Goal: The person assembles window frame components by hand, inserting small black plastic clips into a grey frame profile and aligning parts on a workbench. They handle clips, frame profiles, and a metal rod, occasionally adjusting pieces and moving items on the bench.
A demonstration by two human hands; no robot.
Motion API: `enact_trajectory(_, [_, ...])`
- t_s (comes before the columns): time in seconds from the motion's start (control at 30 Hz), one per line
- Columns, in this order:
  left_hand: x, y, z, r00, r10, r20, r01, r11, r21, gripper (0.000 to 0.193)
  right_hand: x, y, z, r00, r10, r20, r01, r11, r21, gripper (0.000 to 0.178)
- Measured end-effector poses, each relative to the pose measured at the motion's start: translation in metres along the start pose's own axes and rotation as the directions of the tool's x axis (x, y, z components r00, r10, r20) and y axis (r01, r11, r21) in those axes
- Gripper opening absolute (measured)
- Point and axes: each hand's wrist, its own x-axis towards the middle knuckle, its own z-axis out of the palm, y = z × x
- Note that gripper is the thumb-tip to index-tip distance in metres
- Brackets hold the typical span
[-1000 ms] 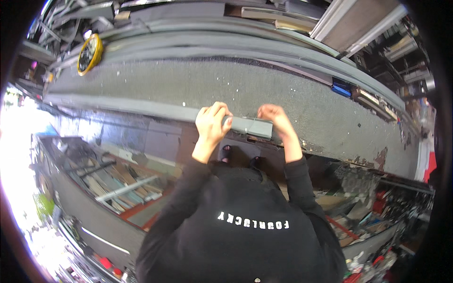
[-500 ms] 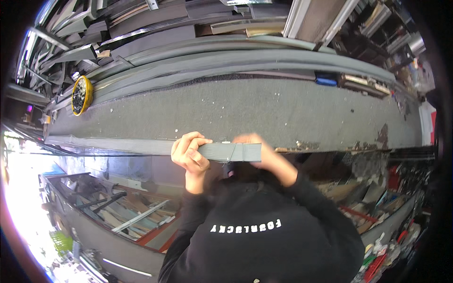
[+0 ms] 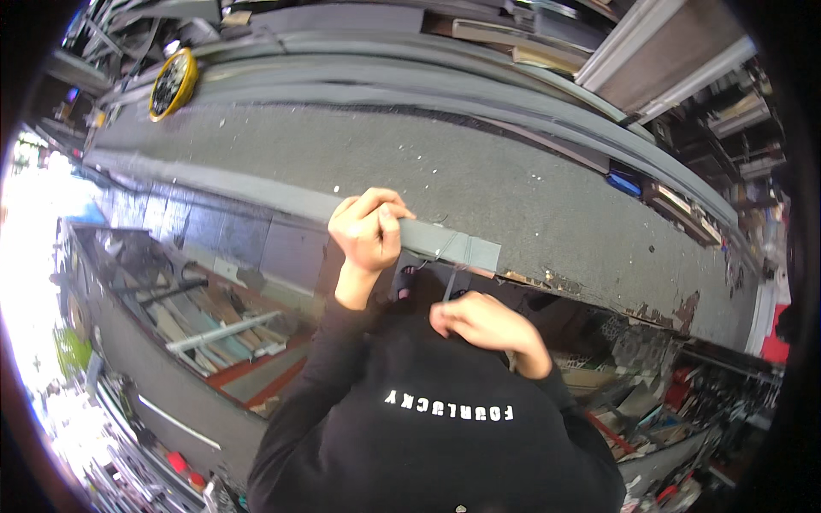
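Now the left hand point(image 3: 366, 232) clasps a grey strip point(image 3: 425, 238), right hand point(image 3: 486, 321) lower, pinching cord point(image 3: 450, 285)

White glare washes out the far left — the rest dimmer; lines bend; corners black.

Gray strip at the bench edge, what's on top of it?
Across the strip: the left hand, and thin cord near the right end. Whatever is beneath the hand is hidden.
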Motion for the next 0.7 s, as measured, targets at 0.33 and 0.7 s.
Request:
enact_trajectory(0.33, [-0.016,-0.002,-0.001,0.998,-0.056,0.008,0.056,0.998,-0.019,0.033,0.022,0.049,0.028,0.83,0.372,-0.416,-0.081,0.818,0.57,0.012])
enact_trajectory(0.7, [-0.014,-0.001,-0.007,0.999,-0.04,0.02,0.041,0.998,-0.042,0.036,0.025,0.039,-0.009,0.907,0.132,-0.4,0.076,0.884,0.462,0.01])
